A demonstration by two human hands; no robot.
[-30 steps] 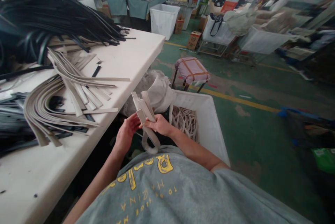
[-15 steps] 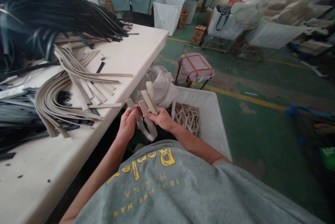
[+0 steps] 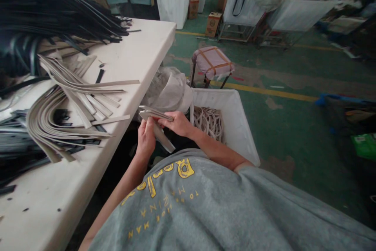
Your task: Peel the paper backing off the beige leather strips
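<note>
The bench (image 3: 138, 53) fills the person's left side, with a heap of black straps (image 3: 67, 12) at its far end. A white tub (image 3: 239, 125) stands on the right, pale looped strips (image 3: 209, 123) inside it; a whitish bag (image 3: 174, 90) sits between tub and bench. Nearer on the bench, beige straps (image 3: 44, 110) lie curved in a bundle. The person's 2 hands are close together before the shirt, left hand (image 3: 146, 138) and right hand (image 3: 179, 124) both pinching the held strips (image 3: 163, 139), just off the bench's edge.
</note>
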